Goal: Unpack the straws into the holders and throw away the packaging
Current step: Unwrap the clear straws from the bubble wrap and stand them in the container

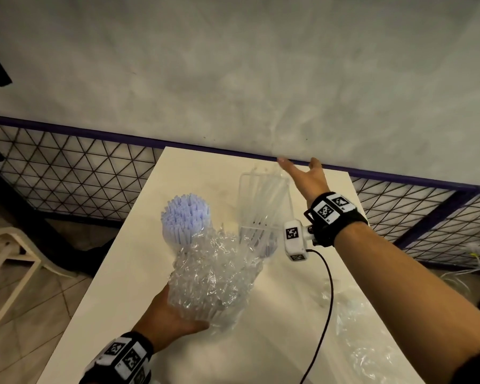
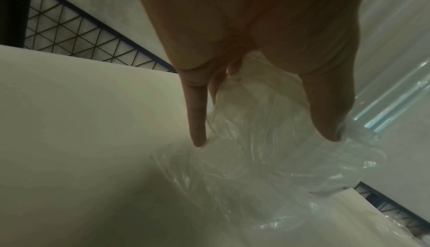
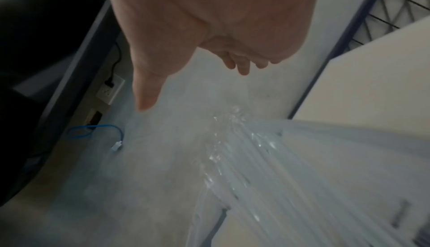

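My left hand (image 1: 178,314) grips the lower end of a crinkled clear straw package (image 1: 211,281) and holds it tilted above the white table (image 1: 122,286). A bundle of white straws (image 1: 185,217) fans out at the package's upper end; its lower part is hidden by the wrap. In the left wrist view my thumb and fingers (image 2: 197,122) clasp the plastic package (image 2: 267,150). A clear acrylic holder (image 1: 263,200) with clear straws stands behind it. My right hand (image 1: 299,167) hovers open and spread past the holder's top. The right wrist view shows that hand (image 3: 193,85) above the clear straws (image 3: 267,168).
A loose sheet of clear wrap (image 1: 366,342) lies at the table's right front. A black cable (image 1: 324,300) hangs from my right wrist across the table. A wire grid fence (image 1: 67,173) and grey wall stand behind. A white chair (image 1: 9,259) is at the left.
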A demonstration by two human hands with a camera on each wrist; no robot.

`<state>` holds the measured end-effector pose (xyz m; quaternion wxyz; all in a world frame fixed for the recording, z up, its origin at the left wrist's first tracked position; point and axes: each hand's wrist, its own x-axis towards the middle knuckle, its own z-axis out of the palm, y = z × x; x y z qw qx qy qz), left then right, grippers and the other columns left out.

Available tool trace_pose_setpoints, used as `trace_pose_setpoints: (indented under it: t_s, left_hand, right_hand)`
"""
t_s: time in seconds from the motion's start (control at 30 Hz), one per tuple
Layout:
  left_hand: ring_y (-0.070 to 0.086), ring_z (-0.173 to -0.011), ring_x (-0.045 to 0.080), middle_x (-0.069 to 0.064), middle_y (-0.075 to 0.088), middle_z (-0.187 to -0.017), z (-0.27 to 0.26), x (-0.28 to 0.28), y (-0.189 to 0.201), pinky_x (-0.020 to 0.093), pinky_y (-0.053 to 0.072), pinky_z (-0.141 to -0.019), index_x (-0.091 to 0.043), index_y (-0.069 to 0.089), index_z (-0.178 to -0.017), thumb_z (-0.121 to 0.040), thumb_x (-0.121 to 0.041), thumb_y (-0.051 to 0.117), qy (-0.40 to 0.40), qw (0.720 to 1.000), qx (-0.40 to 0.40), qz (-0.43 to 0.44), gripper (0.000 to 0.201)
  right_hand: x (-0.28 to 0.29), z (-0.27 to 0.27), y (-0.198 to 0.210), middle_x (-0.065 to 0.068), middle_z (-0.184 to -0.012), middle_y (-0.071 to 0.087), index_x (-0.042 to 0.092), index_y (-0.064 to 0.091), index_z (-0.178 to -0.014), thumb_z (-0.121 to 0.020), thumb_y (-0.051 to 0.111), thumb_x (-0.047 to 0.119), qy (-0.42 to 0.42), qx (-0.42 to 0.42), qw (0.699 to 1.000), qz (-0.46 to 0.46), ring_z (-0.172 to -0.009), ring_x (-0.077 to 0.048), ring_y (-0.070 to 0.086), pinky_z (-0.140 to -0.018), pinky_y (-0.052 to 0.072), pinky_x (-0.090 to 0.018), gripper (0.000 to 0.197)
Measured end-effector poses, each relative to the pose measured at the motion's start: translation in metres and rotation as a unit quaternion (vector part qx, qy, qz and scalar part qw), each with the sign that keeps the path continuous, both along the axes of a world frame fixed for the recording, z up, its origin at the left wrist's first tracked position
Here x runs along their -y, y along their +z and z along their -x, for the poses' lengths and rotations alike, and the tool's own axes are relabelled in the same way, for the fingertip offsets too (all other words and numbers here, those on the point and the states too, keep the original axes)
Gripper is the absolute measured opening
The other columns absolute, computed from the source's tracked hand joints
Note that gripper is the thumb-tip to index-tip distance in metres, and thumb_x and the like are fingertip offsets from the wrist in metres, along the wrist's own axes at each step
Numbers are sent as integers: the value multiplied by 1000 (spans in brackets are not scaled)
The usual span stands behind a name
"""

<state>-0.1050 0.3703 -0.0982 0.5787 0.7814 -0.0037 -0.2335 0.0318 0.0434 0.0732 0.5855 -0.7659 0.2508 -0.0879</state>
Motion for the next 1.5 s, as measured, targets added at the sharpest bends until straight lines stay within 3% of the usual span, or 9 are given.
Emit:
trace_pose_setpoints:
  t_s: [0.07,0.17,0.27,0.4,0.67,0.9,1.13,1.27,1.5]
  left_hand:
    - [68,-96,1,-10,73,-105,0,1,2,15,49,-85,-19,60,-117,-30,-43,97,2,1000,7,2,98]
    - [64,-93,-11,-12,72,-102,2,2,5,-3,42,-73,-22,58,-118,-35,-36,98,5,1000,20,-7,94]
    - [65,-94,-9,-13,72,-103,1,2,5,-3,43,-72,-22,57,-120,-40,-26,97,8,1000,17,-6,90]
    - [65,-98,-5,-14,72,-106,1,2,4,-1,43,-76,-22,57,-122,-36,-34,98,4,1000,18,-2,96]
    - [66,-99,-4,-19,70,-108,0,1,5,3,46,-80,-22,55,-122,-34,-35,98,2,1000,16,7,99]
    - [58,-93,-21,-39,63,-101,3,5,13,-8,37,-73,-19,55,-123,-47,-20,96,-3,1000,18,-1,87]
    - [61,-96,-15,-18,72,-102,2,1,12,-6,39,-74,-15,58,-123,-36,-40,95,-3,1000,5,-9,98]
    - [63,-97,-11,-13,70,-107,1,1,13,-4,42,-74,-23,55,-124,-37,-37,97,0,1000,8,-20,98]
    - [57,-88,-24,-16,66,-103,5,6,20,-8,38,-67,-21,52,-125,-47,-22,96,11,999,14,-35,89]
  right_hand:
    - [-2,7,9,-2,-155,38,21,31,-152,-86,69,49,-10,39,999,22,-140,-21,40,-113,35,-37,81]
    - [-16,30,22,3,-117,65,18,62,-119,-91,60,2,101,125,985,65,-105,-15,62,-89,46,-27,33]
    - [-30,67,23,4,-114,66,26,63,-114,-80,53,-17,371,89,914,139,-99,-15,64,-77,52,-22,56]
    - [-42,101,-6,16,-135,54,36,43,-143,-79,72,6,523,5,821,230,-113,-7,56,-89,54,-26,77]
    - [-57,112,-59,14,-110,62,27,61,-117,-73,83,13,468,55,863,181,-97,-20,58,-78,47,-17,51]
    - [-64,113,-64,18,-98,64,30,63,-105,-78,81,18,414,90,899,114,-93,0,60,-86,49,-24,35]
    - [-67,109,-52,9,-96,67,25,67,-98,-76,84,22,403,103,900,131,-92,-3,62,-85,49,-26,27]
    - [-69,107,-26,0,-92,68,22,62,-93,-80,74,13,379,114,912,107,-88,-21,66,-84,53,-42,19]
    - [-65,94,31,6,-78,66,12,69,-88,-86,70,5,322,138,931,101,-70,-2,64,-64,51,-16,8]
